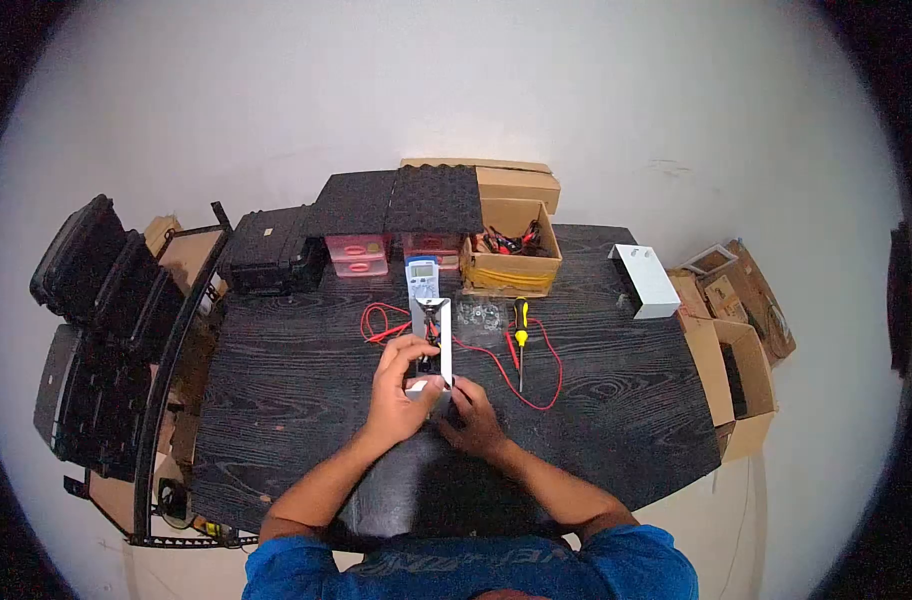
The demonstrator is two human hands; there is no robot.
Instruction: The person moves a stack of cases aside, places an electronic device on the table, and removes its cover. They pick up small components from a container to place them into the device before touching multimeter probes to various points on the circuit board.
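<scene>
A narrow white metal case (447, 345) with dark parts and wires inside stands over the middle of the table. My left hand (401, 395) grips its near left side, fingers bent over the inner parts and thumb at the near end. At the near right corner, my right hand (471, 418) is closed with fingertips against the case; a small dark bit shows there, too small to name. Just beyond lies a blue-and-white multimeter (424, 276). To the right are a yellow-and-black screwdriver (521, 325), a red test lead (554, 360) and a clear plastic bag (479, 316).
A bent white metal cover (648, 280) rests at the table's right. Along the back stand a black hard case (269, 250), pink-fronted drawers (360, 256) and a cardboard box (512, 275) of tools. A rack (161, 400) with black cases is left; open cartons (746, 425) are right.
</scene>
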